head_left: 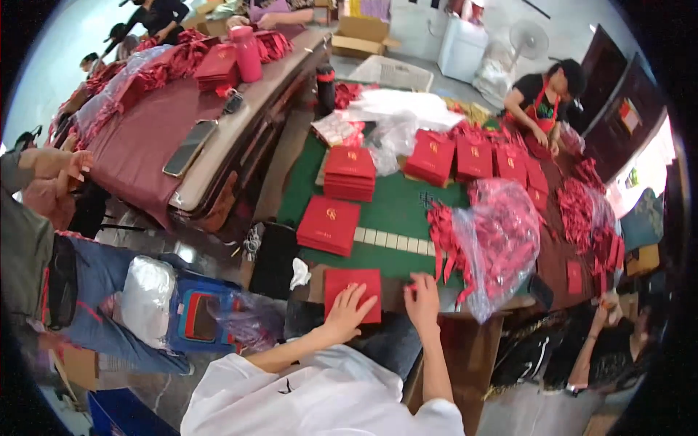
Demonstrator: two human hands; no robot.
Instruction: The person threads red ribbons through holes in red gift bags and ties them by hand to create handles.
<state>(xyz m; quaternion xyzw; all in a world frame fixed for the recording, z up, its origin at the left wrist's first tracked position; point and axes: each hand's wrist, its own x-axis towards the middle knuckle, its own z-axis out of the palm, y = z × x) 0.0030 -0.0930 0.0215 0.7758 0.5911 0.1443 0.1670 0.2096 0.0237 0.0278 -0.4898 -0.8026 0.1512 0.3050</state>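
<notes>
My left hand (349, 312) lies with fingers spread on a flat red packet (333, 285) at the near edge of the table. To the right of that packet, apart from it, is my right hand (422, 301). Its fingers are bent in toward the thumb; whatever they pinch is too small to make out. Just beyond the left hand sits a stack of red packets with gold print (329, 225), and behind it another stack (349, 173). A clear plastic bag full of red ribbons (502, 232) lies to the right, with loose ribbons spilling toward my right hand.
More red packet stacks (430, 156) stand along the back. A crumpled white tissue (299, 273) lies left of my packet. A dark phone (540, 291) rests at the right edge. Co-workers sit around; one in a red apron (542, 109) works at the far right. Another table (145, 163) stands left.
</notes>
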